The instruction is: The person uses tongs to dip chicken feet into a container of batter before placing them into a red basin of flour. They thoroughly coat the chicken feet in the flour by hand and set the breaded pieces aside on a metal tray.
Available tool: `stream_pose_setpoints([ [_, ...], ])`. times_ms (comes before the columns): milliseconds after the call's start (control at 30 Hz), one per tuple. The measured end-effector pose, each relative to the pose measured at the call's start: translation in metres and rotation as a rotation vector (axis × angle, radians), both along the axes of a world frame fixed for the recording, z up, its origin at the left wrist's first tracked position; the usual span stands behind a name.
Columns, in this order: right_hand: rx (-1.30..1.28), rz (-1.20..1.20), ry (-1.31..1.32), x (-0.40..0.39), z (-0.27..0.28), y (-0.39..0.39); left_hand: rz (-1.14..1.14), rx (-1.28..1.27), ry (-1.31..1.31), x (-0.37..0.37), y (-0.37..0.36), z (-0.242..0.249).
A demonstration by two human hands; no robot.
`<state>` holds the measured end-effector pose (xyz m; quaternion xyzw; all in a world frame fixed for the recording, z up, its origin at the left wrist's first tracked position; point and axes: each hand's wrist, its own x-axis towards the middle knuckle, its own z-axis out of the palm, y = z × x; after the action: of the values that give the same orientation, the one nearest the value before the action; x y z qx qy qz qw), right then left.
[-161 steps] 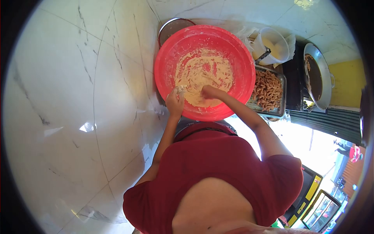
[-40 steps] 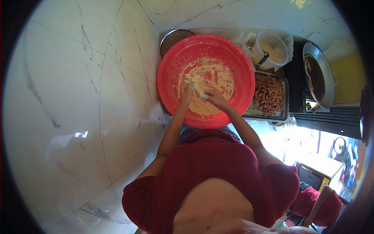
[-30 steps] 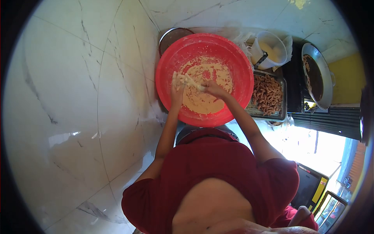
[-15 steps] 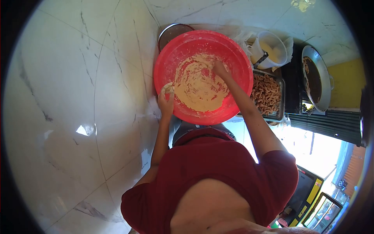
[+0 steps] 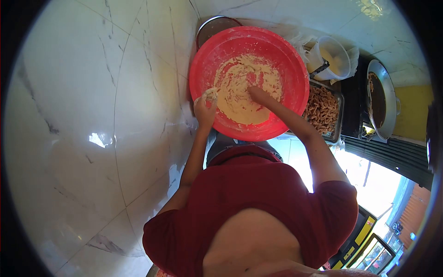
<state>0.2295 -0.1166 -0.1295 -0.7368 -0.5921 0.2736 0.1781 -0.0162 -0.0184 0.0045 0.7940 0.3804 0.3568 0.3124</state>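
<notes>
A large red plastic basin (image 5: 295, 60) stands in front of me, with pale flour mix (image 5: 244, 113) spread over its bottom and smeared up the inner wall. At the basin's left rim is my left hand (image 5: 206, 108), closed around the edge, its fingertips caked with the pale mix. My right hand (image 5: 259, 95) reaches into the middle of the basin. Its fingers are down in the mix and out of sight, so whether they grip anything does not show.
Right of the basin lies a metal tray (image 5: 340, 117) of browned fried strips (image 5: 320, 108). Behind it is a whitish plastic tub (image 5: 339, 51) with pale contents. A wide pan (image 5: 392, 99) of dark liquid sits farther right. A tiled wall (image 5: 83, 138) is on the left.
My right hand has moved from the far right part of the mix toward the near middle. The left hand stays at the rim. The whole view has shifted slightly.
</notes>
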Motion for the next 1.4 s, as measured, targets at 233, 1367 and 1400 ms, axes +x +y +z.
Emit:
stream_pose_setpoints([
  [233,-0.105,0.156,0.247,-0.052,-0.023,-0.029,0.06,-0.001,0.015,0.001,-0.004,0.001],
  [1367,0.126,-0.445,1.166,-0.046,0.136,-0.045,-0.416,-0.952,-0.489,0.067,-0.04,-0.055],
  [1400,0.149,-0.432,1.025,-0.042,0.133,-0.047,-0.374,-0.968,-0.501,0.068,-0.039,-0.048],
])
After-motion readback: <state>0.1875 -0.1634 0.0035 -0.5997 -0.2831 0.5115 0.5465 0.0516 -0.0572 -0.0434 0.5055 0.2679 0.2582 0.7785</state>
